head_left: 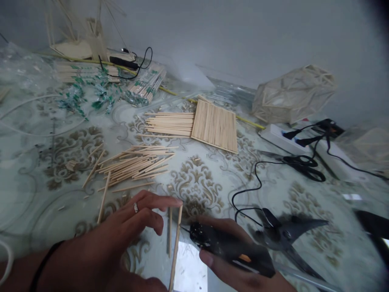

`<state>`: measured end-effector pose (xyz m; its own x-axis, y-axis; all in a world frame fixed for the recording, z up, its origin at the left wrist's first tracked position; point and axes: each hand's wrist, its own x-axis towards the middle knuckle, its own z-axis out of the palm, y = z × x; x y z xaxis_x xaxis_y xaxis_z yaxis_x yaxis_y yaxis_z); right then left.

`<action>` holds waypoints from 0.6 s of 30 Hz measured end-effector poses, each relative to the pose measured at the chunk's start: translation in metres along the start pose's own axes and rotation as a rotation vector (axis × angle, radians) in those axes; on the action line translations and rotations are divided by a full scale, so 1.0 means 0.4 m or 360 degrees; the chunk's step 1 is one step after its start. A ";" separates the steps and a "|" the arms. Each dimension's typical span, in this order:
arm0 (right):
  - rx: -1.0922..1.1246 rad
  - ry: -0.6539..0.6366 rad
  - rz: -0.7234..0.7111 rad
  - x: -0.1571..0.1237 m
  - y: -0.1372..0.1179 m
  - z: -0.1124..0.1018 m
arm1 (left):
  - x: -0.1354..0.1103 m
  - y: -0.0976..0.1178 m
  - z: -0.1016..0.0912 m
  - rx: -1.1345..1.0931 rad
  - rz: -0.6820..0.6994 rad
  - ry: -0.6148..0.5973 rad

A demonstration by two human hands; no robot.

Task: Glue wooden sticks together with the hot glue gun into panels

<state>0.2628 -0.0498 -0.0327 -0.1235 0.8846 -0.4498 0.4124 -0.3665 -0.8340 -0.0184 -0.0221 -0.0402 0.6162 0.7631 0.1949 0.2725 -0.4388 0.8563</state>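
Note:
My left hand [130,231], with a ring on one finger, holds a thin wooden stick [175,253]. The index fingertip presses its far end, and the thumb is by its near end at the bottom edge. A second stick [169,235] lies close beside it. My right hand [234,255] is wrapped around a black hot glue gun [225,243], whose nozzle points left, close to the held stick. A pale glue stick [304,276] sticks out behind the gun. Loose wooden sticks [136,164] are heaped beyond my left hand.
A flat panel of sticks [215,126] overlaps more sticks [172,123]. Pruning shears [287,235] and black scissors [300,164] lie right, near a cord and power strip [279,138]. Wrapped sticks [146,85] and stick frames [294,95] stand at the back.

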 end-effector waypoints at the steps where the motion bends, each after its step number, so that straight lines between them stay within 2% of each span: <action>1: 0.0003 0.0011 0.0016 0.000 -0.001 0.001 | 0.001 0.002 -0.001 0.0013 -0.0003 -0.0010; 18: 0.0020 0.0154 0.0012 0.008 -0.004 0.006 | 0.006 0.019 -0.005 0.0105 -0.0031 -0.0025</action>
<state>0.2597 -0.0472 -0.0334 -0.0322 0.9053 -0.4234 0.4014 -0.3763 -0.8350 -0.0164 -0.0226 -0.0322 0.6218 0.7644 0.1703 0.3323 -0.4544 0.8265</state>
